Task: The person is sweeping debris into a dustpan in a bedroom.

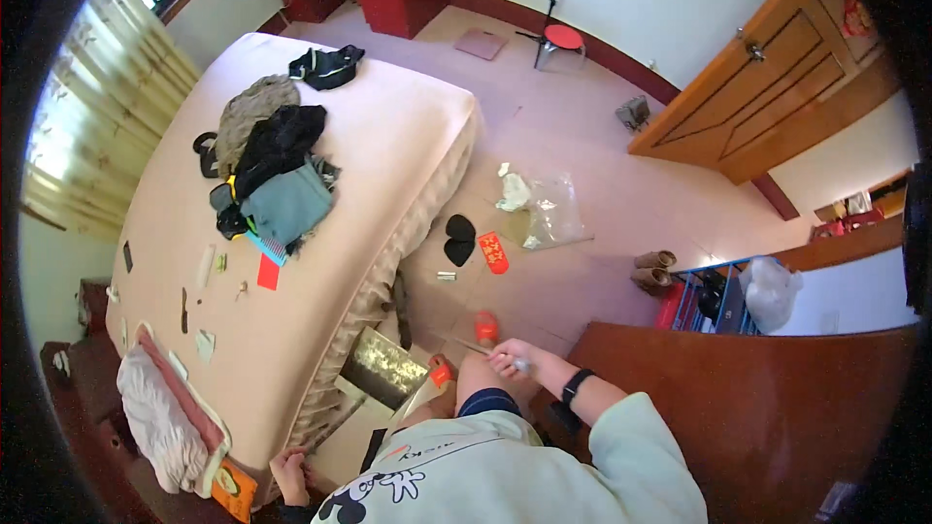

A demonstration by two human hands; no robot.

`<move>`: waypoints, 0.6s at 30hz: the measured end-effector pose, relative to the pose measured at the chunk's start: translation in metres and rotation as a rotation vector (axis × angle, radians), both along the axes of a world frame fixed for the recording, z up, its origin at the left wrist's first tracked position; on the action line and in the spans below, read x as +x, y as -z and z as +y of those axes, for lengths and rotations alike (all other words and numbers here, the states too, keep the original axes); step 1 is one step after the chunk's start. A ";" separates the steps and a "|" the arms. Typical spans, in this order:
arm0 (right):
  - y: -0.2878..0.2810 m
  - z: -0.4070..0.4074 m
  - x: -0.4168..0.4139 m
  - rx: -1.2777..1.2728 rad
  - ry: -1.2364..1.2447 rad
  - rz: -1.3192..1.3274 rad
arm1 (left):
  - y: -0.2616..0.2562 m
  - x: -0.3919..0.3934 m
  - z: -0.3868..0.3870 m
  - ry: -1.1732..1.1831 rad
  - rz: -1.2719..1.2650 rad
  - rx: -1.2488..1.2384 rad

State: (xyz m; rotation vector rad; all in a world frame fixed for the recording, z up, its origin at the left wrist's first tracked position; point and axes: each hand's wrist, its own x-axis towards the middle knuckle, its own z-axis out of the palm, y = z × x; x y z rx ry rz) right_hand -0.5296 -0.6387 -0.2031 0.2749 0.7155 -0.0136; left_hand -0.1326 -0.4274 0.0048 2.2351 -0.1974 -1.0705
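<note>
My right hand (511, 359) is closed around a thin rod (470, 344), which points left over my knee; a silvery end shows at the fist. What kind of tool it is cannot be told. Down at the left, my left hand (290, 464) is beside the lower corner of the bed skirt (331, 371), its fingers curled. A dark, narrow strip lies close to its fingertips, and whether the hand grips it is unclear. Between the hands, a box-like thing with a mottled, shiny face (386, 366) stands at the bed's side. Orange slippers (486, 326) are on my feet.
Clothes (287, 196) are heaped on the bed (364, 160). On the floor lie a clear plastic bag (557, 211), a red envelope (494, 253) and black pads (459, 240). A brown wooden surface (713, 407) is close on my right. Farther off are a red stool (563, 37) and a wooden door (772, 73).
</note>
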 end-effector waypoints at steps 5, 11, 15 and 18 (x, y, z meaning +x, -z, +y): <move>0.049 -0.015 0.076 0.094 0.024 -0.198 | -0.018 -0.030 0.004 -0.102 -0.147 0.113; 0.072 -0.060 0.050 0.406 0.211 -0.150 | -0.002 -0.049 -0.009 -0.246 -0.152 0.155; 0.066 -0.127 -0.060 0.165 0.194 -0.080 | 0.017 -0.049 -0.013 -0.220 -0.142 0.122; 0.037 -0.175 -0.121 0.077 0.179 0.123 | 0.026 -0.058 -0.027 -0.214 -0.091 0.125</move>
